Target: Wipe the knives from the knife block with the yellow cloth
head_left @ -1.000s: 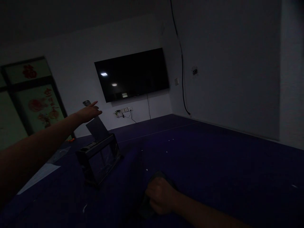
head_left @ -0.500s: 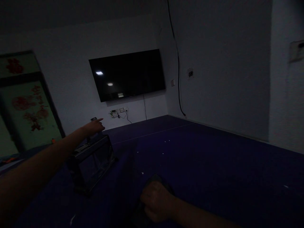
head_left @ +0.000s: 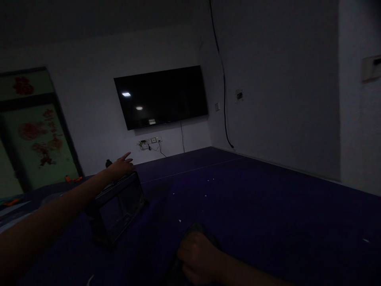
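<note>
My left hand (head_left: pixel 121 167) is at the far top end of a black box-shaped frame (head_left: pixel 99 222) with see-through sides. Its fingers are stretched out and apart, the index finger pointing away. The palm and thumb are hidden, so whether it touches the frame is unclear. Low in the middle, my right hand (head_left: pixel 196 254) is closed on a dark cloth-like thing (head_left: pixel 195 227) lying on the dark blue surface (head_left: pixel 268 206). Most of that dark thing is lost in shadow. Behind my left wrist shows a small dark knob (head_left: pixel 108 163).
Small white scraps (head_left: pixel 179 221) lie scattered on the surface. Orange items (head_left: pixel 71 179) sit at the far left. A television (head_left: pixel 163 99) hangs on the back wall above sockets (head_left: pixel 150 142). A black cable (head_left: pixel 224 95) runs down the right wall. The room is dim.
My left hand has shifted slightly right and down, its fingers spreading more, and the dark knob now shows behind the wrist. My right hand stays closed, nearly in place. The view has tilted slightly.
</note>
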A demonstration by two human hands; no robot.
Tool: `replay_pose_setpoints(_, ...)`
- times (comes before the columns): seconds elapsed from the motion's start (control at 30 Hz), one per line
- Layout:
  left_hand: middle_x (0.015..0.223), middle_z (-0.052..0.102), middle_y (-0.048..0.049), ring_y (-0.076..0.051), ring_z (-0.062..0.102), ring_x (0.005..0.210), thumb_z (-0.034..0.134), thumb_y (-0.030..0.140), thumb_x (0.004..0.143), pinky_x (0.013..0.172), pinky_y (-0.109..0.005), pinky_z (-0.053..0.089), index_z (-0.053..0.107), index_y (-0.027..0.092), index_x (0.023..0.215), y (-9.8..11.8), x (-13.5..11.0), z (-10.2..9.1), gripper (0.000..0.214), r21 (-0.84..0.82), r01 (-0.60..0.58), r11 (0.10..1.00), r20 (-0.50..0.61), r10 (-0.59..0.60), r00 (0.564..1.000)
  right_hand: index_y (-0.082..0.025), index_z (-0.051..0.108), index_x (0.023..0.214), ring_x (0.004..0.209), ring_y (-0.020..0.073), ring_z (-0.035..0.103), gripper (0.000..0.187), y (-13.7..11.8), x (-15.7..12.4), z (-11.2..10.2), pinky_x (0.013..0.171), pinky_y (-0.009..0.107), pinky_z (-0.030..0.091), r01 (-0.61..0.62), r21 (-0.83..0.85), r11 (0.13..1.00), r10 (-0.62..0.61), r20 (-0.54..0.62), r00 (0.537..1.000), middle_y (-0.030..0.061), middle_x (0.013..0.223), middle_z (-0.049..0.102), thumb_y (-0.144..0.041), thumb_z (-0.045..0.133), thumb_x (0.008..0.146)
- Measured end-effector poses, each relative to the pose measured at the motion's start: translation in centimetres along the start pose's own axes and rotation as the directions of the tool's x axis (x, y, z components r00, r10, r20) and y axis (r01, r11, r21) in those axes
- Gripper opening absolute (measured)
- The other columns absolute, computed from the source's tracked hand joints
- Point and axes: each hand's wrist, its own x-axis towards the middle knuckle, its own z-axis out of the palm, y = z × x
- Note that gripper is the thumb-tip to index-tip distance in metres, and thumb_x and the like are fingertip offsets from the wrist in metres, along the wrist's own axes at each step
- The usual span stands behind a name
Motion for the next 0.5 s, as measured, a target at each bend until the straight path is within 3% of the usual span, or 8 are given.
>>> replay_pose_setpoints(0.07, 0.122, 0.055, -0.0052, -0.021, 0.039, 0.123, 0.047, 0.001, 0.069, 0.108, -0.043, 0.009, 0.051, 0.024, 0.119, 0.5, -0.7, -1.2, 0.055, 0.041, 0.051, 0.998, -0.042, -0.050, 0.998, -0.018, 0.052, 0.067, 0.055, 0.0160, 0.052, 0.009, 0.0, 0.0, 0.0, 0.049, 0.028, 0.033, -0.005, -0.002, 1.000, 0.005, 0.004, 1.000, 0.0041, 0.063, 0.059, -0.023, 0.046, 0.063)
replay_pose_setpoints(0.13, 0.137, 0.039, -0.0108, -0.026, 0.027, 0.130, 0.045, 0.002, 0.069, 0.107, -0.049, 0.008, 0.034, 0.018, 0.133, 1.0, -1.6, -2.0, 0.066, 0.014, 0.258, 0.966, -0.167, -0.252, 0.953, -0.018, 0.052, 0.067, 0.055, 0.0163, 0.052, 0.009, -0.1, 0.0, 0.0, 0.048, 0.028, 0.032, -0.004, -0.002, 1.000, 0.004, 0.002, 1.000, 0.0043, 0.064, 0.059, -0.024, 0.046, 0.063)
replay_pose_setpoints(0.17, 0.140, 0.033, -0.0149, -0.030, 0.023, 0.131, 0.046, 0.006, 0.070, 0.106, -0.051, 0.010, 0.027, 0.014, 0.136, 1.2, -2.0, -2.2, 0.069, -0.062, 0.396, 0.916, -0.226, -0.399, 0.889, -0.018, 0.051, 0.067, 0.055, 0.0163, 0.052, 0.009, -0.1, 0.0, 0.0, 0.047, 0.028, 0.032, -0.001, 0.000, 1.000, 0.001, -0.002, 1.000, 0.0043, 0.064, 0.059, -0.024, 0.046, 0.063)
replay_pose_setpoints(0.23, 0.140, 0.026, -0.0248, -0.035, 0.024, 0.129, 0.053, 0.019, 0.071, 0.102, -0.051, 0.023, 0.017, 0.003, 0.137, 1.3, -2.8, -2.0, 0.077, -0.275, 0.618, 0.736, -0.240, -0.675, 0.697, -0.018, 0.051, 0.067, 0.054, 0.0163, 0.052, 0.009, -0.1, 0.0, 0.1, 0.046, 0.028, 0.031, 0.002, -0.001, 1.000, -0.002, -0.011, 1.000, 0.0042, 0.063, 0.059, -0.022, 0.046, 0.061)
replay_pose_setpoints(0.3, 0.132, 0.034, -0.0322, -0.038, 0.038, 0.121, 0.058, 0.034, 0.069, 0.089, -0.047, 0.039, 0.018, -0.004, 0.133, 1.1, -3.4, -1.4, 0.085, -0.446, 0.747, 0.493, -0.081, -0.853, 0.515, -0.018, 0.051, 0.066, 0.053, 0.0163, 0.051, 0.010, -0.1, 0.0, 0.2, 0.046, 0.028, 0.031, -0.002, -0.009, 1.000, 0.002, -0.017, 1.000, 0.0042, 0.063, 0.059, -0.022, 0.045, 0.060)
replay_pose_setpoints(0.37, 0.113, 0.053, -0.0306, -0.037, 0.054, 0.102, 0.059, 0.046, 0.065, 0.071, -0.041, 0.047, 0.035, -0.006, 0.123, 0.8, -3.8, -0.6, 0.081, -0.512, 0.816, 0.270, 0.157, -0.904, 0.398, -0.018, 0.052, 0.066, 0.052, 0.0165, 0.051, 0.010, -0.1, 0.0, 0.2, 0.046, 0.028, 0.031, 0.000, -0.018, 1.000, 0.000, -0.015, 1.000, 0.0041, 0.062, 0.059, -0.021, 0.045, 0.060)
replay_pose_setpoints(0.43, 0.086, 0.064, -0.0212, -0.033, 0.062, 0.080, 0.061, 0.050, 0.061, 0.058, -0.034, 0.047, 0.057, 0.000, 0.099, 0.6, -4.1, 0.0, 0.063, -0.522, 0.839, 0.156, 0.319, -0.876, 0.361, -0.018, 0.052, 0.067, 0.053, 0.0166, 0.052, 0.010, -0.2, 0.0, 0.1, 0.046, 0.028, 0.031, 0.002, -0.023, 1.000, -0.002, -0.011, 1.000, 0.0041, 0.063, 0.059, -0.021, 0.045, 0.060)
replay_pose_setpoints(0.5, 0.062, 0.062, -0.0121, -0.028, 0.062, 0.065, 0.062, 0.050, 0.059, 0.052, -0.030, 0.043, 0.062, 0.008, 0.073, 0.5, -4.3, 0.2, 0.044, -0.530, 0.838, 0.131, 0.370, -0.853, 0.367, -0.018, 0.052, 0.067, 0.053, 0.0165, 0.052, 0.010, -0.2, 0.0, 0.0, 0.047, 0.028, 0.032, 0.003, -0.025, 1.000, -0.003, -0.010, 1.000, 0.0043, 0.064, 0.059, -0.021, 0.045, 0.060)
